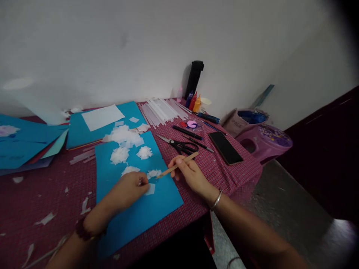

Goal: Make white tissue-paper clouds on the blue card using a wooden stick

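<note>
My right hand point(189, 173) is closed around a flat wooden stick point(177, 165), its lower end close to a small white paper tuft point(154, 173). Over the blue sheet point(146, 220), my left hand point(131, 188) pinches the edge of a small white paper square point(150, 189). Other crumpled white paper tufts point(119, 154) sit on the same sheet, one partly behind my left hand. At the sheet's far edge lies a heap of white paper squares point(126, 135).
Scissors point(178, 144), a black marker point(187, 132) and a phone point(226, 147) lie to the right. Paper strips point(162, 110), paint bottles point(193, 101) and a black flask point(194, 79) stand or lie at the back. Beyond the table's right edge is a pink stool point(266, 144).
</note>
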A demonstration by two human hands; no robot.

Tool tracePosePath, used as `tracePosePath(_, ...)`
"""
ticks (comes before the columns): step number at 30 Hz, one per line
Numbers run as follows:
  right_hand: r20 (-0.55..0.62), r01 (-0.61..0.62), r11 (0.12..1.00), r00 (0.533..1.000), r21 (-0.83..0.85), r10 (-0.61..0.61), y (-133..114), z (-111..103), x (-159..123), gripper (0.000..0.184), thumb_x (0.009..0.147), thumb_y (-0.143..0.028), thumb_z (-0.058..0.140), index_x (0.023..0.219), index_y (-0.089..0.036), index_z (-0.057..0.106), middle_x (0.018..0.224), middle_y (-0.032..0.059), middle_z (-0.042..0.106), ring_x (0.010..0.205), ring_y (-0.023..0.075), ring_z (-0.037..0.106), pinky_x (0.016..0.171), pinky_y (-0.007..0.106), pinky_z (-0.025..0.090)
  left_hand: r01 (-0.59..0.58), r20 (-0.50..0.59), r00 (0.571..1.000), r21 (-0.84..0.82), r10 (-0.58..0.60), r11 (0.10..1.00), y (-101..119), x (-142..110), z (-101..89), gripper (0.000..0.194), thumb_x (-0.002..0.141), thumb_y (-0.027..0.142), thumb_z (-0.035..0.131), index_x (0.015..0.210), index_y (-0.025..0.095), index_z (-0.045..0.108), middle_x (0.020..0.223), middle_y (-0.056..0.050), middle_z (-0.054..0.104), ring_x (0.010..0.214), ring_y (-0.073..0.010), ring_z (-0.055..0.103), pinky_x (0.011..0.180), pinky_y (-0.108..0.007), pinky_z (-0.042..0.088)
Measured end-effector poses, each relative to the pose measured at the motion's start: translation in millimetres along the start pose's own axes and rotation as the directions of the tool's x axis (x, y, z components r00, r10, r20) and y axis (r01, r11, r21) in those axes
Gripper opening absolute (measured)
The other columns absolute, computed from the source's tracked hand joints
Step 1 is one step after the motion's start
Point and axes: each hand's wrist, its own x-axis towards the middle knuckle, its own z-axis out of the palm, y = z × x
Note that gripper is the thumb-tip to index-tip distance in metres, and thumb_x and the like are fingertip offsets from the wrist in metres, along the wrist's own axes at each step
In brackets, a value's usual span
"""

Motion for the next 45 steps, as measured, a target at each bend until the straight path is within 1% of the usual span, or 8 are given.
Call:
tracePosePath(9,0.026,0.176,0.969,0.984,-0.176,-0.174,1,8,0,0.026,0.095,-0.033,0.044,0.081,-0.016,0.057,0.070,0.0007,0.058,0.062,0.0117,0.055,0.059,0.023,0.042,-0.033,-0.057,0.998,0.032,0.035,0.999,2,1,-2.9,0.024,0.077,0.038,0.049,0.067,0.020,0.060,0.059,0.003,0.056,0.059,-0.0151,0.050,0.057,-0.026,0.034)
tracePosePath(26,0.279,0.420,0.705,0.907,-0.571,-0.314,-1,8,4,0.022,0.097,-0.025,0.043,0.091,-0.016,0.062,0.082,0.0036,0.065,0.077,0.0152,0.059,0.075,0.027,0.043,-0.020,-0.206,0.978,-0.009,0.018,1.000,0,5,5.6,0.025,0.081,0.040,0.050,0.072,0.019,0.060,0.066,0.002,0.058,0.066,-0.0169,0.054,0.061,-0.028,0.037)
tracePosePath(30,0.348,0.480,0.625,0.877,-0.616,-0.331,-2,10,4,0.025,0.098,-0.026,0.041,0.092,-0.015,0.062,0.083,0.0049,0.067,0.078,0.0166,0.060,0.075,0.029,0.041,0.008,-0.248,0.965,-0.285,-0.081,0.958,3,-1,-0.7,0.036,0.081,0.053,0.049,0.074,0.020,0.062,0.055,0.005,0.046,0.052,-0.0135,0.043,0.050,-0.025,0.033)
tracePosePath(34,0.412,0.540,0.556,0.842,-0.632,-0.349,1,12,3,0.022,0.097,-0.024,0.042,0.089,-0.015,0.061,0.084,0.0048,0.066,0.080,0.0171,0.059,0.074,0.030,0.038,0.061,-0.158,0.963,-0.659,-0.217,0.750,2,-3,0.5,0.040,0.080,0.057,0.051,0.074,0.020,0.063,0.050,0.005,0.043,0.043,-0.0103,0.035,0.041,-0.023,0.028)
tracePosePath(37,0.384,0.544,0.616,0.839,-0.569,-0.385,-4,11,-1,0.021,0.097,-0.024,0.041,0.088,-0.017,0.059,0.082,0.0042,0.063,0.078,0.0164,0.057,0.074,0.031,0.039,0.081,-0.049,0.978,-0.811,-0.205,0.579,1,-3,2.4,0.041,0.079,0.057,0.052,0.074,0.019,0.064,0.050,0.004,0.044,0.038,-0.0077,0.031,0.037,-0.021,0.025)
tracePosePath(40,0.166,0.466,0.786,0.884,-0.406,-0.438,-15,10,-5,0.029,0.099,-0.026,0.034,0.081,-0.017,0.055,0.085,0.0053,0.058,0.082,0.0155,0.056,0.076,0.031,0.042,0.082,0.026,0.991,-0.885,-0.129,0.458,1,-3,1.8,0.046,0.080,0.060,0.049,0.081,0.017,0.065,0.055,0.003,0.049,0.036,-0.0051,0.028,0.035,-0.019,0.021)
tracePosePath(42,0.061,0.375,0.875,0.925,-0.306,-0.375,-21,14,-6,0.032,0.100,-0.028,0.030,0.080,-0.017,0.053,0.083,0.0037,0.056,0.079,0.0138,0.056,0.074,0.029,0.043,0.063,0.028,0.996,-0.898,-0.087,0.435,2,-4,1.1,0.051,0.081,0.064,0.046,0.087,0.017,0.065,0.059,0.002,0.052,0.037,-0.0045,0.028,0.035,-0.019,0.021)
tracePosePath(45,0.126,0.198,0.922,0.978,-0.331,-0.164,-26,27,-3,0.021,0.097,-0.027,0.039,0.087,-0.018,0.055,0.069,-0.0022,0.051,0.062,0.0107,0.051,0.059,0.023,0.039,0.016,-0.015,0.998,-0.890,-0.064,0.456,4,-5,2.6,0.058,0.080,0.070,0.042,0.093,0.017,0.064,0.062,0.001,0.055,0.038,-0.0056,0.030,0.036,-0.020,0.022)
